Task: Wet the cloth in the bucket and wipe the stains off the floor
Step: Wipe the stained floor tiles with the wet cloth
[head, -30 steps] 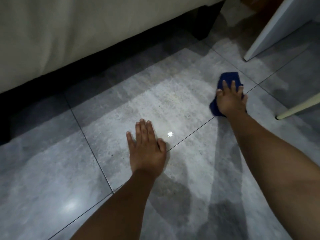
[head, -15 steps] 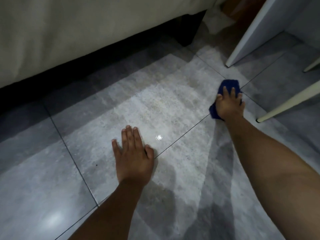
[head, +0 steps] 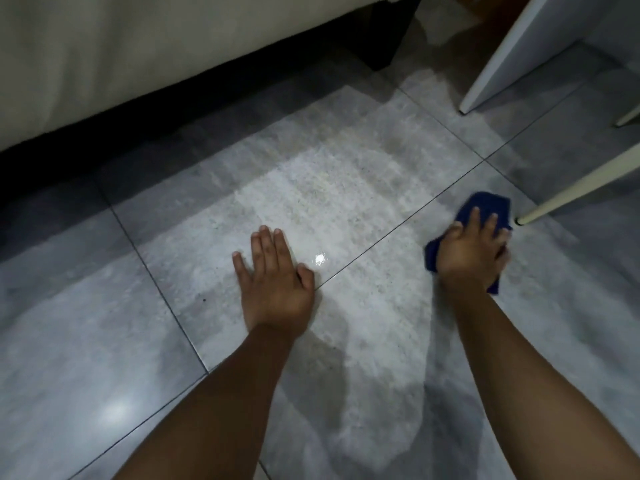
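A dark blue cloth (head: 485, 204) lies bunched on the grey tiled floor (head: 332, 188) at the right. My right hand (head: 471, 251) presses down on it with fingers curled over the fabric, covering most of it. My left hand (head: 273, 282) rests flat on the tile near the middle, fingers spread, holding nothing. No bucket is in view.
A cream bed cover (head: 138, 53) hangs along the top left, with dark shadow and a black bed leg (head: 384, 43) under it. A white panel (head: 512, 53) stands at the top right. A cream slanted leg (head: 568, 192) touches down just right of the cloth.
My right hand has dragged the cloth back toward me and rightward, close to the cream leg's foot. My left hand stays planted on the tile.
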The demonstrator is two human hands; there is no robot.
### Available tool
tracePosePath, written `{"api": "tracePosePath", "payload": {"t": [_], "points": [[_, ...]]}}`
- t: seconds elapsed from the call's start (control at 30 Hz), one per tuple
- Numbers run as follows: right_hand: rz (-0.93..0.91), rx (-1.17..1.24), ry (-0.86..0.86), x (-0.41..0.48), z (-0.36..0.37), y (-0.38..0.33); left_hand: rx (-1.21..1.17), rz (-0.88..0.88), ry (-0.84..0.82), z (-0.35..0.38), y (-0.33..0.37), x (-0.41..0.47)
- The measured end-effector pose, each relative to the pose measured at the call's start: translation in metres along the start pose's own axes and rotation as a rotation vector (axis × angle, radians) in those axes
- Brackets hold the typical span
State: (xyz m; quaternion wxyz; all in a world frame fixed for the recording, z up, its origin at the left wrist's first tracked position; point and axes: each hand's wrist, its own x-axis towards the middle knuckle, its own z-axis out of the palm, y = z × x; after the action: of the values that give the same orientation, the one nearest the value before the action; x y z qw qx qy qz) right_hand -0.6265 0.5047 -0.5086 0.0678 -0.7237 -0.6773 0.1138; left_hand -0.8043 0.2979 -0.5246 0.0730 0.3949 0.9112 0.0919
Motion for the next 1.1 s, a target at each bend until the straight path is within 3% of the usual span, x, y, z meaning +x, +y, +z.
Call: {"api": "tracePosePath", "payload": {"t": [0.07, 0.13, 0.27, 0.37, 0.5, 0.6, 0.73, 0.9, 1.1], "points": [[0.107, 0.051, 0.021, -0.033, 0.000, 0.017, 0.017, 0.001, 0.009, 0.004, 0.001, 0.006], [0.078, 0.018, 0.039, -0.095, 0.007, 0.022, 0.026, -0.005, -0.003, 0.003, 0.002, 0.004], [-0.303, -0.058, -0.048, -0.177, 0.019, 0.002, 0.023, -0.017, -0.011, 0.000, 0.002, 0.002], [-0.467, -0.074, -0.143, -0.148, 0.017, -0.005, -0.001, 0.033, -0.045, -0.005, -0.003, 0.002], [-0.196, -0.026, -0.046, -0.118, 0.007, 0.030, -0.044, 0.153, -0.099, -0.017, -0.030, -0.010], [0.001, 0.023, -0.018, -0.182, 0.001, 0.059, -0.047, 0.162, -0.099, -0.023, -0.055, -0.068], [-0.146, 0.015, -0.052, -0.278, 0.009, 0.046, 0.010, 0.126, -0.075, -0.013, -0.059, -0.112], [-0.382, 0.000, -0.150, -0.245, 0.016, 0.023, 0.033, 0.126, -0.085, -0.013, -0.057, -0.109], [-0.019, 0.049, -0.081, -0.225, -0.004, 0.092, 0.034, 0.145, -0.088, -0.014, -0.053, -0.111]]}}
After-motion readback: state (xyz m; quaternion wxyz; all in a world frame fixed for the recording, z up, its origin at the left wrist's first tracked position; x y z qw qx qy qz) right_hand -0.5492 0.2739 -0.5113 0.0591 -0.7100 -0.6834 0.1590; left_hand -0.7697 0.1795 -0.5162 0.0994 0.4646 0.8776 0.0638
